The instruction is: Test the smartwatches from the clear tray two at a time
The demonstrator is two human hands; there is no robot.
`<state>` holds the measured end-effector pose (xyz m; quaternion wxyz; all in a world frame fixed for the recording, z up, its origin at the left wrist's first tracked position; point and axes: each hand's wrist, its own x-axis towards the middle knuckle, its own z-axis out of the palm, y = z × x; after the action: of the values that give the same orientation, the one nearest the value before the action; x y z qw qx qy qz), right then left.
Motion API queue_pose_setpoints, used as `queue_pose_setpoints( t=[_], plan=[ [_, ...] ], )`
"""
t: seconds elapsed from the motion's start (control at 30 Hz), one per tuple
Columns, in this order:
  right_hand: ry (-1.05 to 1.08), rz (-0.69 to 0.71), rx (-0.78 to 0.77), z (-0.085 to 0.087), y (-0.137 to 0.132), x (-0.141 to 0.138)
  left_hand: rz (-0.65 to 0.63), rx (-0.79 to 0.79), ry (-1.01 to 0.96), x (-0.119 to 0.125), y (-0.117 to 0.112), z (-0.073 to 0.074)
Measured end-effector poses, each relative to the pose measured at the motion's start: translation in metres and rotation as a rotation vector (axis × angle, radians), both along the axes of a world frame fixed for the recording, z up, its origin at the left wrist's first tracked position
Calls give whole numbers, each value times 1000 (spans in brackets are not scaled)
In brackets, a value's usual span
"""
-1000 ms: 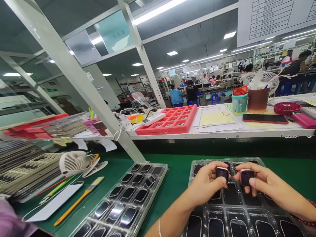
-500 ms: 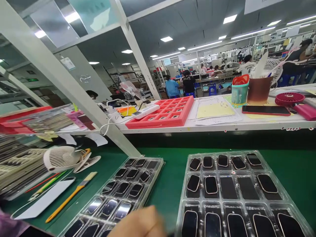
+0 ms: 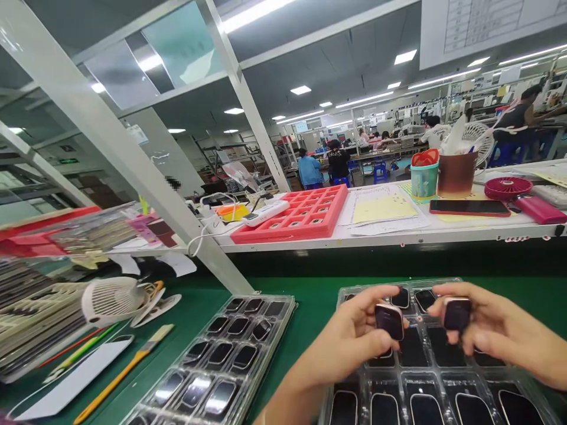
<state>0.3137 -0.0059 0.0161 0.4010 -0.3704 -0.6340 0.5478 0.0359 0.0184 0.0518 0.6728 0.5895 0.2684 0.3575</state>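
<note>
My left hand (image 3: 349, 336) pinches a smartwatch case (image 3: 390, 321) with a dark screen between thumb and fingers. Opposite it, my right hand (image 3: 500, 324) grips another smartwatch case (image 3: 458, 313), slightly blurred. Both are raised above the right clear plastic tray (image 3: 330, 407), whose pockets hold more dark-screened watch cases. Two pockets of that tray, under and between my hands, show only a dark bottom. To the left lies a second clear tray (image 3: 283, 339) of watch cases, apart from both hands.
A wooden-handled brush (image 3: 121, 375), a white flat strip (image 3: 73, 378) and a white fan (image 3: 110, 301) lie on the green mat at left. A slanted white post (image 3: 221, 265) rises there. The shelf carries a red foam tray (image 3: 328, 227), papers and a phone (image 3: 469, 208).
One blurred hand was low between the trays. Now both hands are over the right tray, each with a watch case. The camera view has shifted slightly.
</note>
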Motion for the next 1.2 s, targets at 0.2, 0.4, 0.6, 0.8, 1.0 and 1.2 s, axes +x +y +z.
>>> queue_pose_setpoints(
  t=[0.2, 0.4, 0.6, 0.8, 1.0, 1.2],
  plan=[
    [-24, 21, -16, -13, 28, -25, 61, -8, 104, 23, 23, -24],
    [-53, 61, -59, -18, 26, -24, 76, -12, 104, 21, 23, -25],
    [-63, 37, -63, -14, 24, -28, 98, -11, 112, 22, 23, -25],
    [-60, 28, -69, -10, 20, -30, 103, -3, 91, 20, 23, -26],
    [106, -11, -76, -14, 26, -24, 80, -12, 15, 17, 30, -31],
    [169, 52, -151, -17, 33, -20, -3, -77, -26, 17, 31, -34]
  ],
)
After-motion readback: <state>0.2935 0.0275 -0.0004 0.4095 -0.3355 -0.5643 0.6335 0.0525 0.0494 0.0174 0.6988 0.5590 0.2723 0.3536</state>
